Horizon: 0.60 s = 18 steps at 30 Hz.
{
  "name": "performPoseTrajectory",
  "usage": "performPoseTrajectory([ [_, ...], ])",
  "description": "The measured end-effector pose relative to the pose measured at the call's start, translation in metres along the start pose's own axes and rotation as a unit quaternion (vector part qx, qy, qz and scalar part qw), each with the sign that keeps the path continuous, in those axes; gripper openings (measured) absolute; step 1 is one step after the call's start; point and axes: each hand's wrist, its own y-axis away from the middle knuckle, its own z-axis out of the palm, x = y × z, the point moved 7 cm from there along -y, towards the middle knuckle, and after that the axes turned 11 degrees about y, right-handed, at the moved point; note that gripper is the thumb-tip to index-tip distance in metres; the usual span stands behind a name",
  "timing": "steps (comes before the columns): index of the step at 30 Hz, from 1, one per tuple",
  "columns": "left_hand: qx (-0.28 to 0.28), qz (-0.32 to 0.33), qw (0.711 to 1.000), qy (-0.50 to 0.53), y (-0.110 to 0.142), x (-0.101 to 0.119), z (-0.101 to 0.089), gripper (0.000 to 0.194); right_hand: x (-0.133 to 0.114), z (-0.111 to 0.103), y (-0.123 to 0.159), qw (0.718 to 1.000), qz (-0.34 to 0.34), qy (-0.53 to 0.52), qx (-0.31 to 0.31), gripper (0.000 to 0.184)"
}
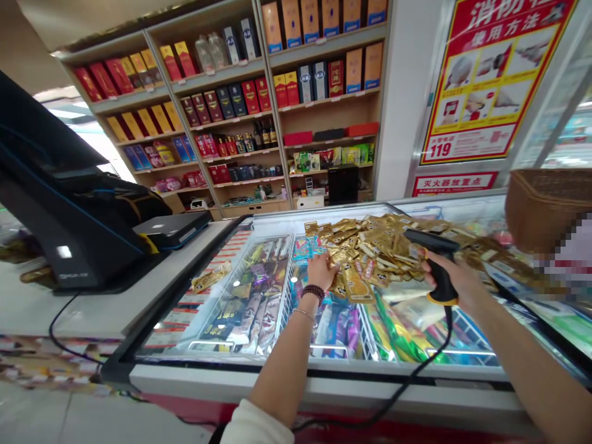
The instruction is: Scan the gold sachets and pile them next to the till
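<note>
My right hand [453, 277] is wrapped round the grip of a black and yellow barcode scanner [443, 287], whose head points left over a heap of gold snack packets [383, 243]. Its black cable hangs down across the freezer's front. My left hand [321, 271], with a beaded bracelet on the wrist, rests at the left edge of the heap, thumb apart from the fingers. Some fingertips are hard to make out. Just beyond them lie small blue and pink packets [309, 248]. The heap lies on the glass top of a chest freezer [178, 342].
A black checkout terminal [87, 216] stands on the left counter [28, 314]. One gold packet [211, 277] lies apart on the glass. A brown woven basket [546, 203] sits at the right. Shelves of boxed bottles [231, 105] line the back wall.
</note>
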Motion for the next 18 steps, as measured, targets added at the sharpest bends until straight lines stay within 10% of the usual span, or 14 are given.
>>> performPoseTrajectory([
  [9,-0.065,0.107,0.987,-0.096,0.008,0.023,0.011,0.026,0.003,0.009,0.001,1.0,-0.011,0.0,0.003,0.029],
  [18,-0.024,0.034,0.999,0.004,0.005,0.024,0.002,0.037,0.01,0.01,-0.008,1.0,-0.017,0.001,0.009,0.042],
])
